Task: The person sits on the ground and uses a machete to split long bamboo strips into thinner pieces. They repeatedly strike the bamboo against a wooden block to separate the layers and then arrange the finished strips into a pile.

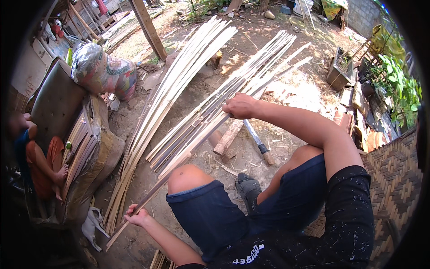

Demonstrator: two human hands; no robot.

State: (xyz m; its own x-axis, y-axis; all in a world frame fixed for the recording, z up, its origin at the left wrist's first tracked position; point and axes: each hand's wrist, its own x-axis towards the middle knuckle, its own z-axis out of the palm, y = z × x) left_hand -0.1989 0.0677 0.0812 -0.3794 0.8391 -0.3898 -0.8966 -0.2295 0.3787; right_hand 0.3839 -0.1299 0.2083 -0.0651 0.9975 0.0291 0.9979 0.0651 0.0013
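A long bamboo strip (154,190), dark on one face, runs slantwise across my left knee. My left hand (137,216) is closed around its lower end. Farther up, my right hand (242,106) has its fingers wrapped round the same strip, above a bundle of dark and pale bamboo strips (190,127). That bundle lies on the ground, fanning out at its far end. Left of it rests a larger bundle of pale bamboo strips (172,87). Below my right forearm are a short log (229,136) and a long knife (254,134) with a wooden handle.
On the left, a person in orange shorts (55,152) sits on a worn sofa (96,166) with more strips. A white-grey cat (93,227) lies beside it. Behind stand a stuffed sack (103,71) and a wooden post (148,29). Woven matting (396,179) borders my right.
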